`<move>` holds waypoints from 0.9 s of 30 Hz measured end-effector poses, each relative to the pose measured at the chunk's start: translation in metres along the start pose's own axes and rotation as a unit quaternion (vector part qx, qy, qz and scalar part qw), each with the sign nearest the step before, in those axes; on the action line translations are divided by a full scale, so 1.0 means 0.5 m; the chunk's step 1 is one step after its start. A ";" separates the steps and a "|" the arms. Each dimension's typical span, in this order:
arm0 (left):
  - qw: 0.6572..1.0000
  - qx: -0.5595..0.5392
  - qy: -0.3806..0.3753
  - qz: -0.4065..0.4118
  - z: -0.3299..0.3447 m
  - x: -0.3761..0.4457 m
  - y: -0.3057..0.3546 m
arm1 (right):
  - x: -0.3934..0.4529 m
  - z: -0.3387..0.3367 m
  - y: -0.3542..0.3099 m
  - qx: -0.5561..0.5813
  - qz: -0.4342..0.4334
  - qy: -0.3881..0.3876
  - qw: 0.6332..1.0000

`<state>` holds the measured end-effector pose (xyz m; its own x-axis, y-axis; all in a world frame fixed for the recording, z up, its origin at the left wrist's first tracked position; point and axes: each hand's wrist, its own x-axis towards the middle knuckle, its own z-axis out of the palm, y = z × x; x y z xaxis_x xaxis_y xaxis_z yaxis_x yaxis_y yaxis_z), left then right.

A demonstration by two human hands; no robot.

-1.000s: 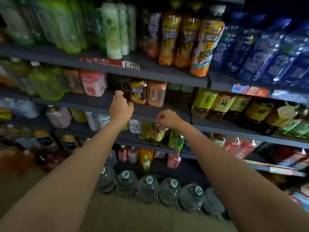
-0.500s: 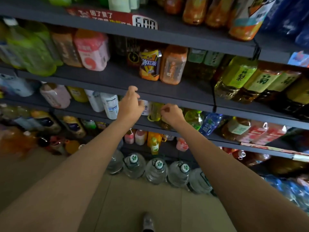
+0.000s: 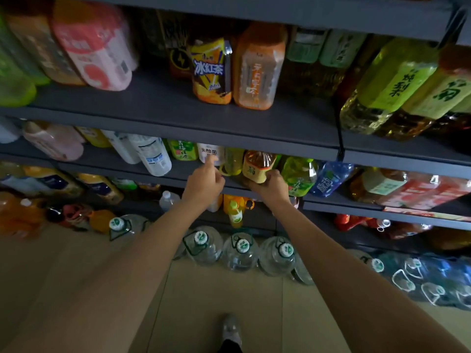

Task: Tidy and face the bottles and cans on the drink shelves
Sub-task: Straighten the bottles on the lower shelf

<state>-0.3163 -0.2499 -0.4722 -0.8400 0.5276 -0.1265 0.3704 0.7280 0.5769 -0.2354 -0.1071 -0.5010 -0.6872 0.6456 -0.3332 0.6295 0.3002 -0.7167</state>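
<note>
Change since earlier: the camera has tipped further down, so the top shelf has gone out of view and the floor and a shoe (image 3: 231,329) now show. Both hands have dropped from the edge of the upper shelf to the shelf below it.
Head view, right hand: the right hand (image 3: 271,186) grips the base of an amber bottle (image 3: 258,165) with a yellow label, fingers curled round its lower end. The bottle stands at the front of the middle shelf (image 3: 178,171).
Head view, left hand: the left hand (image 3: 204,184) is loosely curled with the forefinger pointing out; its tip touches a small white bottle (image 3: 209,153) standing on the same shelf. It grasps nothing.
Between the hands: a pale yellow-green bottle (image 3: 233,161) stands between the white bottle and the amber one, close to both.
Right neighbours: a green bottle (image 3: 299,174) and a blue bottle (image 3: 328,178) lean just right of the amber bottle.
Upper shelf: an orange and yellow iced tea bottle (image 3: 210,70) stands beside a paler orange bottle (image 3: 257,67).
Floor: large clear water jugs (image 3: 239,250) sit in a row under the shelving.
</note>
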 end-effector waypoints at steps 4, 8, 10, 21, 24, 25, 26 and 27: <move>0.998 -0.013 -0.056 -0.001 0.075 0.027 -0.021 | 0.069 0.033 0.063 0.033 -0.001 0.059 0.998; 0.996 -0.049 -0.072 0.002 0.111 0.066 -0.036 | 0.147 0.044 0.077 0.055 -0.037 0.060 0.996; 0.996 -0.049 -0.071 0.010 0.115 0.079 -0.042 | 0.174 0.054 0.069 0.086 -0.036 0.072 0.993; 0.994 -0.095 -0.045 -0.009 0.135 0.056 -0.082 | 0.120 0.115 0.065 0.034 -0.027 0.154 0.987; 0.988 -0.114 -0.104 -0.030 0.116 0.020 -0.082 | 0.056 0.096 0.082 0.053 -0.034 0.117 0.991; 0.983 -0.113 -0.137 -0.042 0.103 0.006 -0.077 | 0.028 0.083 0.086 0.059 -0.032 0.103 0.992; 0.979 -0.099 -0.172 -0.048 0.087 -0.009 -0.067 | -0.002 0.065 0.087 0.067 -0.038 0.095 0.993; 0.974 -0.069 -0.208 -0.051 0.072 -0.025 -0.052 | -0.031 0.045 0.085 0.075 -0.042 0.088 0.992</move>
<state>-0.3010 -0.2597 -0.5143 -0.6264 0.6078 -0.4881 0.2123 0.7354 0.6435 -0.2063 -0.1204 -0.5400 -0.6527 0.7392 -0.1662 0.5028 0.2585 -0.8249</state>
